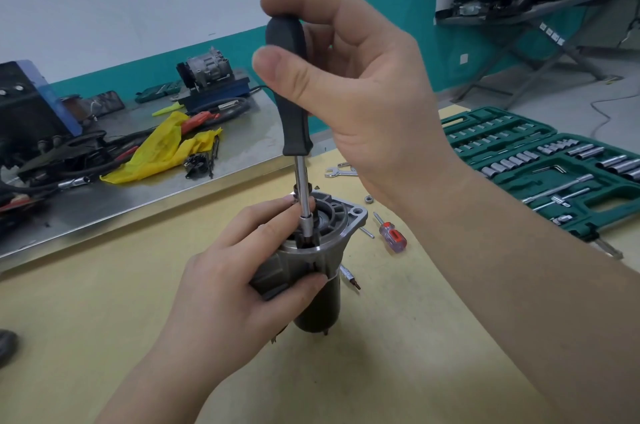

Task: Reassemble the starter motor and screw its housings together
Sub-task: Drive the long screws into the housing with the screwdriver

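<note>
I have the starter motor (304,271) standing on end on the yellow table (104,337), low of centre in my view, its dark cylinder down and the silver nose housing (341,215) up, so its long axis runs nearly vertical, leaning a touch toward 1 o'clock. My left hand (242,271) comes in from 7 o'clock and wraps the silver housing, thumb across the front and fingertips up by the rim near the tool's tip. My right hand (349,84) is above it at 12 o'clock, fingers and thumb curled round the black handle of the driver (294,111), whose steel shaft drops straight down into the open mouth of the housing. That is what the next turn depends on, as I judge it: shaft in line with the motor's axis and its socket end seated on whatever fastener sits inside, which I cannot see. The left hand is the nearer one to the motor. A small red-handled screwdriver (393,236) lies just beside the motor at 3 o'clock, a green socket set (554,167) farther out at 2 o'clock. I can read no brand, label or writing anywhere.
</note>
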A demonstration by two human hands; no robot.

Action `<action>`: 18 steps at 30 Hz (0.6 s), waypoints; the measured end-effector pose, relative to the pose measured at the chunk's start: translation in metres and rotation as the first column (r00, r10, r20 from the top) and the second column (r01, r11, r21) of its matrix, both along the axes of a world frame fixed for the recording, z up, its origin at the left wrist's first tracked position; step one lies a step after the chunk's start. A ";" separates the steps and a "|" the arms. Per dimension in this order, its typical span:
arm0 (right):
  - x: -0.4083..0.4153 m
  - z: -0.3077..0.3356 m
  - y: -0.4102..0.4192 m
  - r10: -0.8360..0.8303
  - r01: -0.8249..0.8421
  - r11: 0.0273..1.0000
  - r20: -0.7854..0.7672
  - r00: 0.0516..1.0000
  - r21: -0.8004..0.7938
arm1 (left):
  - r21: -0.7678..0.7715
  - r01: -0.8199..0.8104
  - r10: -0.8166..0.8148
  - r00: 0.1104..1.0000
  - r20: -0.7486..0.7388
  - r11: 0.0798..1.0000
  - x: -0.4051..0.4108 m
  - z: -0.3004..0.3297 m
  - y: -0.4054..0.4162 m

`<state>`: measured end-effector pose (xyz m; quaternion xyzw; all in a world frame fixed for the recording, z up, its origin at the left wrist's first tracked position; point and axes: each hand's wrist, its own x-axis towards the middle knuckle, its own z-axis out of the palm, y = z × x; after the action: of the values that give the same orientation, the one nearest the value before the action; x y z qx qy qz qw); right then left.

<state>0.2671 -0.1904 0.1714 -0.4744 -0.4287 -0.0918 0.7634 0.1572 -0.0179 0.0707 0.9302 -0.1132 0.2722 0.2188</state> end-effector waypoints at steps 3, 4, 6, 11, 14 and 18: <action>0.000 0.000 -0.005 0.181 -0.181 0.983 -0.073 0.981 0.010 | -0.007 0.005 -0.005 1.000 -0.001 1.000 0.000 0.000 0.000; -0.001 0.000 -0.006 0.216 -0.217 0.976 -0.084 0.973 0.003 | -0.009 0.006 -0.006 1.000 -0.003 1.000 -0.001 0.000 0.000; -0.001 0.000 -0.005 0.150 -0.152 0.988 -0.050 0.987 -0.019 | -0.012 0.008 -0.008 1.000 -0.005 1.000 -0.001 0.001 -0.001; -0.001 0.001 -0.001 0.048 -0.048 0.998 -0.009 0.999 -0.034 | -0.018 0.022 -0.022 1.000 -0.002 1.000 0.000 0.000 -0.001; -0.001 0.000 -0.004 0.173 -0.175 0.984 -0.051 0.984 -0.033 | -0.020 0.017 -0.017 1.000 -0.001 1.000 -0.001 0.001 -0.001; -0.001 0.000 0.000 0.022 -0.022 0.999 0.007 1.000 -0.030 | -0.023 0.016 -0.016 1.000 -0.001 1.000 0.000 0.001 -0.001</action>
<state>0.2661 -0.1908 0.1717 -0.4806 -0.4379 -0.0787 0.7557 0.1570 -0.0188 0.0717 0.9267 -0.1175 0.2712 0.2320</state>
